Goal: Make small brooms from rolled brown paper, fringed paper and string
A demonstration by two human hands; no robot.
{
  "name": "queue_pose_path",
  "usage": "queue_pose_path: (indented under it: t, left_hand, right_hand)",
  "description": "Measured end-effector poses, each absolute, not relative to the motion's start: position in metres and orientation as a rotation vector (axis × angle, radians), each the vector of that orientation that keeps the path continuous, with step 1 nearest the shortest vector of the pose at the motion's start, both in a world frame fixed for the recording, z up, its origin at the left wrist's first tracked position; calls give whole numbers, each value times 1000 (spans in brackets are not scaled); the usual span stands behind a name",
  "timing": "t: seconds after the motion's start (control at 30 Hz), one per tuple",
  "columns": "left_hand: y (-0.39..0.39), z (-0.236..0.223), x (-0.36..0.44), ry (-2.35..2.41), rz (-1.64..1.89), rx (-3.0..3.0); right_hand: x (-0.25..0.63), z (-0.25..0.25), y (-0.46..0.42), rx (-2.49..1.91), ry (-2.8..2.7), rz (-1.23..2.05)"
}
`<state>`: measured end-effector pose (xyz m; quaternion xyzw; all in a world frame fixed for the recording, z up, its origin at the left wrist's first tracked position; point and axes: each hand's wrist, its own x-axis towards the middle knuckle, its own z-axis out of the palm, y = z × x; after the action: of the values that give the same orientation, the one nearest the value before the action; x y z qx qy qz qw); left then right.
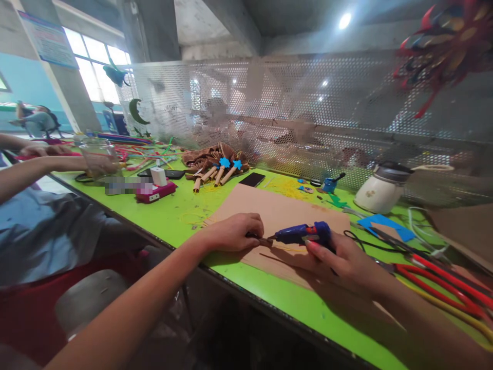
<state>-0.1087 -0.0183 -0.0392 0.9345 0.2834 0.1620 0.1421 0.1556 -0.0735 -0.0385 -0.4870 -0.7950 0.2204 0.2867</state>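
Note:
My right hand (346, 257) is wrapped round a blue hot glue gun (298, 234), its nozzle pointing left. At the nozzle's tip lies a small dark brown strip (265, 241), pinched at its other end by my left hand (239, 231). What the strip is made of I cannot make out. Both hands are low over a sheet of brown paper (285, 203) on the green table. A thin dark stick-like line shows on the paper below the strip.
Brown paper rolls with blue stars (223, 167) lie at the back beside a black phone (252, 179). A white kettle (381, 190), blue paper (385, 226) and red-handled scissors (435, 282) are on the right. A pink power strip (156, 191) and another person's arm (46, 167) are on the left.

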Motion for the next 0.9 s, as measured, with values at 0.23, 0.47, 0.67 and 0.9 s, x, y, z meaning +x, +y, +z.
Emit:
queue_pose_path:
  t: [0.23, 0.47, 0.67, 0.9]
  left_hand:
    - [-17, -40, -109, 824, 474, 2703]
    - [-18, -37, -108, 821, 455, 2708]
    - [-19, -36, -108, 812, 451, 2707]
    - [-19, -38, -108, 812, 482, 2698]
  right_hand:
    - [153, -37, -76, -1315, -2140, 581]
    - [152, -37, -75, -1324, -2152, 580]
    - [152, -36, -75, -1297, -2151, 604]
    - [158, -32, -76, -1298, -2143, 607]
